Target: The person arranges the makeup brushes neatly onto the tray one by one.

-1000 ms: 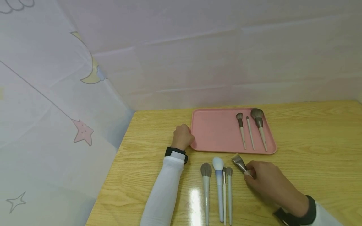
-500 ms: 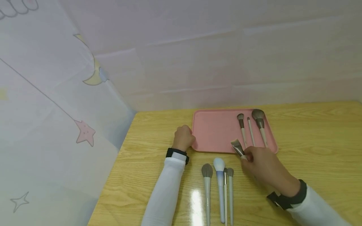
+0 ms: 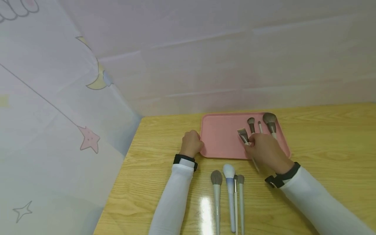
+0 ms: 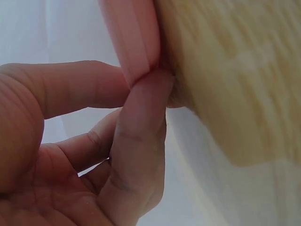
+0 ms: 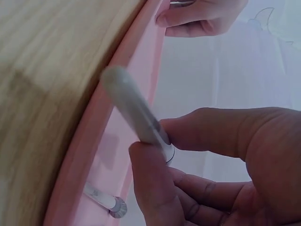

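Observation:
In the head view my right hand (image 3: 265, 150) pinches a flat-headed makeup brush (image 3: 243, 135) by its pale handle, above the right part of a pink tray (image 3: 220, 137). The right wrist view shows the handle (image 5: 134, 110) between thumb and fingertip. At the tray's left edge, my left hand (image 3: 191, 143) pinches the rim; the left wrist view has the thumb and a finger on the pink rim (image 4: 134, 42). Inside the tray lie an angled brush (image 3: 251, 124), a thin brush (image 3: 259, 126) and a large fluffy brush (image 3: 270, 121), their handles partly hidden by my right hand.
In front of the tray, several brushes lie side by side on the wooden table (image 3: 152, 169): a grey round brush (image 3: 216, 182), a white-and-blue brush (image 3: 229, 178), a thin one and a small grey one (image 3: 241, 186). A pale cloth (image 3: 191, 75) hangs behind.
The right hand has carried the flat-headed brush forward and slightly left, from the table in front of the tray to above it. The left hand stays on the tray's edge.

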`<action>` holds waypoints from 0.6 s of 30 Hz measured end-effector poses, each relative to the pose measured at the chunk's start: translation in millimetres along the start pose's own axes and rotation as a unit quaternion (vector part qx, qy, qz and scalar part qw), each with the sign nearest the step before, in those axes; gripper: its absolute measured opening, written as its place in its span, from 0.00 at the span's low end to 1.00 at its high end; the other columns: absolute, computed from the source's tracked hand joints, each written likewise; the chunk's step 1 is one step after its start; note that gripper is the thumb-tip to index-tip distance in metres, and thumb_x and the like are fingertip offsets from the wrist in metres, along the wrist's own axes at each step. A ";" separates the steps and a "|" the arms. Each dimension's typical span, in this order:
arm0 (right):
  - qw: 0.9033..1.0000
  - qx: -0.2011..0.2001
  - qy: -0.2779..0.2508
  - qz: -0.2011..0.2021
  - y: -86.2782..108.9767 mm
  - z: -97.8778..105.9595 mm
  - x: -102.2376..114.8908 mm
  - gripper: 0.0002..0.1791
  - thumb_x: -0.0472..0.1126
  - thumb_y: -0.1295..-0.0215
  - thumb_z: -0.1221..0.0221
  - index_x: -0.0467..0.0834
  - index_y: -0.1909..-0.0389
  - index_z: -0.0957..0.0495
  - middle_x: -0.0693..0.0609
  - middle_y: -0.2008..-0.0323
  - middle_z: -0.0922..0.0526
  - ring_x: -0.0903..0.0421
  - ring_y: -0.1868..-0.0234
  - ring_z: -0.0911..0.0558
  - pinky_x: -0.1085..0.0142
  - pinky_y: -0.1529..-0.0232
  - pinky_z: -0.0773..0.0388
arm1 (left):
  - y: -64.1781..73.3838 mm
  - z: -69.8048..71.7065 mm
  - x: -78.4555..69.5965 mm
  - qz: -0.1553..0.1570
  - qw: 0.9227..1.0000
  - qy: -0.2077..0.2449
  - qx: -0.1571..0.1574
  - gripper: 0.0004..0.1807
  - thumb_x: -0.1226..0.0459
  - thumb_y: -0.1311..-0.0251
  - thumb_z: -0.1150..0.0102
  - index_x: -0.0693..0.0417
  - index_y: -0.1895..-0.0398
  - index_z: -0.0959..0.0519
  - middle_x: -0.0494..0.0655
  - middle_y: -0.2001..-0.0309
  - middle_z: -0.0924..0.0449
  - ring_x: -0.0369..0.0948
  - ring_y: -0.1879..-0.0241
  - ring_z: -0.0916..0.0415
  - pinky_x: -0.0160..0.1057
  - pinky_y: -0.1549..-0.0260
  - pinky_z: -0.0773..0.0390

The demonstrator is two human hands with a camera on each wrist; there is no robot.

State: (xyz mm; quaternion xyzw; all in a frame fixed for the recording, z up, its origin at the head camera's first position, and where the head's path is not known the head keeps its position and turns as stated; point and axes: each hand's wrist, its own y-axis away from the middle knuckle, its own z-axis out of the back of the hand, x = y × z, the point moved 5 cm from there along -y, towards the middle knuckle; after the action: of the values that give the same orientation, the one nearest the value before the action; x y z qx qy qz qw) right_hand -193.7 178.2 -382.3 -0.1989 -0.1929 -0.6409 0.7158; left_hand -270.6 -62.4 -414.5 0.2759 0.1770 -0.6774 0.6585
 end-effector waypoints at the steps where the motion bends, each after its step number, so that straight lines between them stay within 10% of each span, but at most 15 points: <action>1: 1.000 0.002 -0.001 0.000 -3.0 -0.2 -0.5 0.13 0.40 0.33 0.37 0.31 0.62 0.17 0.52 0.80 0.25 0.57 0.79 0.27 0.65 0.75 0.33 | 0.2 -0.1 -0.1 0.001 1.000 0.002 0.001 0.27 0.79 0.43 0.44 0.50 0.93 0.42 0.39 0.89 0.50 0.35 0.90 0.50 0.32 0.89 0.47; 18: 1.000 0.007 0.012 -0.016 -42.9 -1.3 -20.7 0.25 0.37 0.35 0.44 0.48 0.91 0.38 0.60 0.89 0.44 0.62 0.86 0.42 0.68 0.81 0.45 | 0.2 -4.0 -3.1 0.002 1.000 0.001 0.003 0.27 0.79 0.45 0.44 0.50 0.93 0.43 0.38 0.88 0.51 0.34 0.90 0.52 0.32 0.89 0.49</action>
State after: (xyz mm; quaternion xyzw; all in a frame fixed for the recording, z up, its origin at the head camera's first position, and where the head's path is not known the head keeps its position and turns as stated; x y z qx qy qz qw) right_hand -238.4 190.6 -392.8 -0.1833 -0.1913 -0.6531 0.7094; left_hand -270.0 -57.5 -415.8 0.2788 0.1749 -0.6764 0.6590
